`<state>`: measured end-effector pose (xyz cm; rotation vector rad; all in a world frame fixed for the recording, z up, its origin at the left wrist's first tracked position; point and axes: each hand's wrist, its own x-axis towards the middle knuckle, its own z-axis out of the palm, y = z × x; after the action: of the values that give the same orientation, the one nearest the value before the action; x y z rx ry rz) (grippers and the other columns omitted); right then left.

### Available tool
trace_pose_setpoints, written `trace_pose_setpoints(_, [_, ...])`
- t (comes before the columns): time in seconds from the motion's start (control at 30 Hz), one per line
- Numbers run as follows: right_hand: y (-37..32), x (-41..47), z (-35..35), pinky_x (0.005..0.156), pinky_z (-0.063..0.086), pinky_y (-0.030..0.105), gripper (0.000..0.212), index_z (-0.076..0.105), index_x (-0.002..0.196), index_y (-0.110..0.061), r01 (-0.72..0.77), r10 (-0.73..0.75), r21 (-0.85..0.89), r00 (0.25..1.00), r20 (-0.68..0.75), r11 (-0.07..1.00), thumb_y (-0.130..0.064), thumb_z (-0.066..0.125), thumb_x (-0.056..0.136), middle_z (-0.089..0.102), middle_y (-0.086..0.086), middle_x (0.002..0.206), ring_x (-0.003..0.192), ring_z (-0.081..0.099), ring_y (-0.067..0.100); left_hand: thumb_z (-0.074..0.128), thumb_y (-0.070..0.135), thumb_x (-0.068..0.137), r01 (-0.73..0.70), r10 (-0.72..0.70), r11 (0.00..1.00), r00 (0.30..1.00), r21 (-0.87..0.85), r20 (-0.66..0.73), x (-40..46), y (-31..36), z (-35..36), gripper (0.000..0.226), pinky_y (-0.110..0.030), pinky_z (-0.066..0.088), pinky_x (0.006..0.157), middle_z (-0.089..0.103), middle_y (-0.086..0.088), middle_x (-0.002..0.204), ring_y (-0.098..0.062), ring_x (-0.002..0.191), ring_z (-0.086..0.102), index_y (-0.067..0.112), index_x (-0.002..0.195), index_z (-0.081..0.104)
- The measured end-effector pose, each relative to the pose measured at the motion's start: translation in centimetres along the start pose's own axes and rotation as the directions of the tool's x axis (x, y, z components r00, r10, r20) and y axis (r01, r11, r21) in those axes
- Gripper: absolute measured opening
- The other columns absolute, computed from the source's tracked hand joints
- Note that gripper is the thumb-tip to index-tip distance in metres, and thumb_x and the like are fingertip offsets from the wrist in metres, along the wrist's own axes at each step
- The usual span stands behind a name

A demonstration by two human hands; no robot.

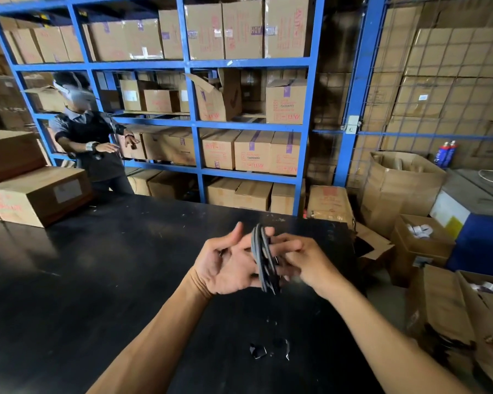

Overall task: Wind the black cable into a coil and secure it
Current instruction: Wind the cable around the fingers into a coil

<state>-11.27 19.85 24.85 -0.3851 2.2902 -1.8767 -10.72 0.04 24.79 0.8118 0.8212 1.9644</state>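
Note:
The black cable (264, 260) is wound into a flat coil of several loops, held upright and edge-on between both hands above the black table (97, 265). My left hand (228, 265) has its palm turned up and its fingers spread, touching the coil's left side. My right hand (305, 260) pinches the coil from the right, with fingers wrapped around its loops. The coil's lower end hangs just below my hands.
Small shiny black scraps (258, 351) lie on the table near my forearms. Cardboard boxes (37, 194) are stacked at the table's far left. A person (94, 146) stands behind the table before blue shelving (194, 120). Open cartons (421, 245) crowd the floor at right.

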Motion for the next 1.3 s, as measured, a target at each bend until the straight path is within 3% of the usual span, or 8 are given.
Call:
trace_pose_setpoints(0.17, [2.1,-0.8,0.8,0.045,0.046,0.027,0.017,0.074,0.109,-0.006,0.053,-0.05,0.155,0.999,-0.02,0.987,-0.011,0.06,0.101,0.059,0.024,0.078,0.05,0.049,0.014,0.017,0.056,0.101,-0.149,0.15,0.986,0.989,-0.071,0.009,0.0,0.2,-1.1,0.082,-0.074,-0.001,0.113,0.07,-0.026,0.111,-0.052,0.136,0.039,-0.001,0.093,0.076])
trace_pose_setpoints(0.3, [2.8,-1.2,0.5,0.049,0.046,0.027,0.021,0.074,0.115,-0.002,0.026,-0.028,0.286,1.0,0.0,0.958,-0.009,0.065,0.097,0.061,0.009,0.078,0.057,0.052,0.018,0.016,0.057,0.103,-0.239,0.239,0.94,0.971,-0.242,-0.032,-0.3,-0.1,-2.2,0.082,-0.066,0.041,0.102,0.066,-0.021,0.065,-0.041,0.09,0.066,-0.002,0.078,0.068])
trace_pose_setpoints(0.4, [3.2,-1.3,0.3,0.055,0.048,0.027,0.025,0.076,0.113,-0.01,-0.016,0.012,0.323,1.0,0.014,0.946,-0.018,0.074,0.09,0.066,0.007,0.083,0.067,0.057,0.018,0.014,0.06,0.102,-0.252,0.24,0.908,0.968,-0.334,-0.078,-0.5,-0.2,-2.5,0.077,-0.046,0.059,0.069,0.046,-0.01,0.049,-0.023,0.05,0.049,0.003,0.077,0.059])
trace_pose_setpoints(0.53, [3.6,-1.3,0.4,0.055,0.047,0.026,0.04,0.076,0.115,-0.012,-0.048,0.026,0.381,0.998,0.062,0.924,-0.025,0.082,0.077,0.066,0.0,0.083,0.071,0.057,0.015,0.019,0.057,0.104,-0.299,0.25,0.898,0.95,-0.324,-0.186,-0.2,-0.6,-2.9,0.068,-0.025,0.037,0.037,0.032,-0.002,0.048,-0.014,0.038,0.032,0.007,0.074,0.053])
trace_pose_setpoints(0.73, [3.3,-1.4,0.8,0.052,0.042,0.025,0.035,0.07,0.109,-0.011,-0.051,0.004,0.453,0.994,0.105,0.89,-0.011,0.083,0.076,0.068,0.001,0.083,0.065,0.053,0.013,0.041,0.043,0.098,-0.454,0.298,0.878,0.769,-0.154,-0.566,0.2,-1.1,-1.9,0.052,-0.021,0.01,0.035,0.015,0.005,0.041,-0.011,0.032,0.011,0.014,0.056,0.05])
trace_pose_setpoints(1.1, [2.7,-1.8,0.8,0.074,0.061,0.037,0.039,0.061,0.124,-0.003,-0.045,0.015,0.445,0.997,0.071,0.895,-0.016,0.075,0.09,0.068,0.013,0.094,0.078,0.067,0.028,0.044,0.039,0.096,-0.492,0.338,0.871,0.634,-0.025,-0.696,0.8,-1.8,-1.7,0.048,-0.021,0.006,0.035,0.008,0.006,0.041,-0.012,0.033,0.005,0.016,0.054,0.044])
trace_pose_setpoints(1.2, [2.8,-2.0,1.0,0.077,0.061,0.035,0.052,0.057,0.13,-0.019,-0.002,-0.005,0.285,1.0,0.024,0.958,-0.02,0.082,0.085,0.076,0.012,0.095,0.078,0.07,0.024,0.043,0.038,0.096,-0.49,0.338,0.872,0.615,-0.009,-0.713,1.1,-2.1,-1.8,0.048,-0.021,0.007,0.034,0.007,0.005,0.042,-0.012,0.033,0.004,0.015,0.054,0.044])
trace_pose_setpoints(1.3, [3.0,-2.2,1.1,0.073,0.06,0.027,0.038,0.066,0.121,-0.017,0.066,-0.067,0.127,0.998,0.0,0.99,-0.022,0.081,0.086,0.076,0.009,0.092,0.073,0.068,0.017,0.04,0.038,0.098,-0.484,0.327,0.875,0.61,-0.012,-0.722,1.5,-2.5,-2.0,0.05,-0.021,0.006,0.034,0.009,0.004,0.04,-0.013,0.034,0.004,0.015,0.054,0.043])
